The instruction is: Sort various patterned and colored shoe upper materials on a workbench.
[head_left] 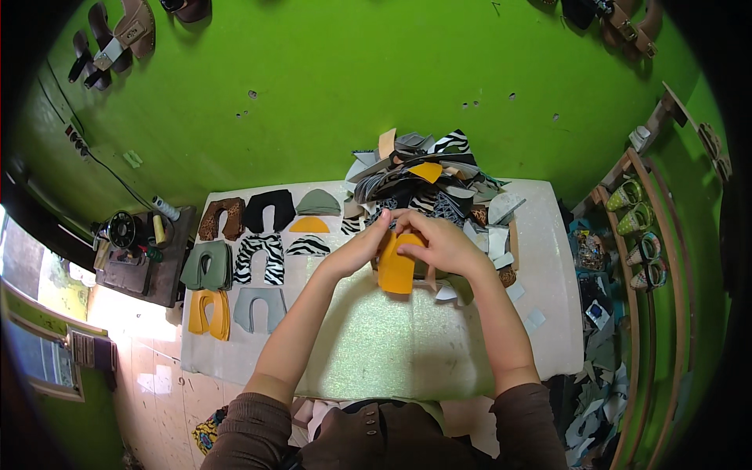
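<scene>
Lying in groups, cut pieces (207, 316) occupy the left of the worktop (368, 352). At the middle, the left hand (360, 249) touches a yellow piece (396, 272); its fingers are hidden behind, so I cannot tell their grip. The right hand (445, 244) pinches it; handling this piece seems the present step, and the next move probably calls for steady fingers. Farther away, a heap of scraps (392, 166) hides its lower layers

Yellow piece (396, 272): I see a flat, roughly oblong, orange-yellow sheet.
Upper end: partly covered by the right hand (440, 244), beside the left (362, 251).
Lower end: uncovered, I see, pointing bodyward.
</scene>
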Demonstrator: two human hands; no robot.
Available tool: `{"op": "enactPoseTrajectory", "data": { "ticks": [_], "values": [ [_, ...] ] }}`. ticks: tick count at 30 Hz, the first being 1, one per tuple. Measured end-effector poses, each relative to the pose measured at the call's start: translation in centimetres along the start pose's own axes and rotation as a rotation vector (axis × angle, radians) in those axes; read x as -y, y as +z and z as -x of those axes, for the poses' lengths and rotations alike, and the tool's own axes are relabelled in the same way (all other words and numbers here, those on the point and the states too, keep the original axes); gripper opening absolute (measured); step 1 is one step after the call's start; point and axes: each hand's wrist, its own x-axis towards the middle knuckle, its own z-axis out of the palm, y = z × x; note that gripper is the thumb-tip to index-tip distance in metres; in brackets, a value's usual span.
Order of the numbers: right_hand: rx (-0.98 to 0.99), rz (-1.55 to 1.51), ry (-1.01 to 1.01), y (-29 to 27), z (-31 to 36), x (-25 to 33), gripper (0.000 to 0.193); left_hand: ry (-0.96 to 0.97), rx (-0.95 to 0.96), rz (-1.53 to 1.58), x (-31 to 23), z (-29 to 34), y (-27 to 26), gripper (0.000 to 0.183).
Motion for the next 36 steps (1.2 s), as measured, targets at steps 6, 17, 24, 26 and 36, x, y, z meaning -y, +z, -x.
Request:
{"op": "enactPoseTrajectory", "data": {
  "ticks": [6, 17, 24, 26, 36],
  "values": [
    [-0.045, 0.159, -0.036, 0.9, 0.0, 0.2, 0.030, 0.020, 0.083, 0.047, 0.2, 0.1, -0.2, 0.067],
    [0.001, -0.260, 0.108, 1.1, 0.7, -0.8, 0.034, 0.079, 0.067, -0.031, -1.1, 0.8, 0.4, 0.068],
    [0.179, -0.620, 0.383, 0.7, 2.5, -3.5, 0.019, 0.040, 0.091, -0.049, -1.3, 1.4, -0.3, 0.066],
    [0.165, -0.709, 0.378, 0.8, 2.8, -3.7, 0.020, 0.029, 0.084, -0.013, -1.1, 1.5, -0.3, 0.067],
    [-0.070, -1.448, 0.287, 4.3, 4.9, -5.7, 0.039, 0.067, -0.078, 0.178, 0.8, 1.4, -0.2, 0.065]
  ]
}}
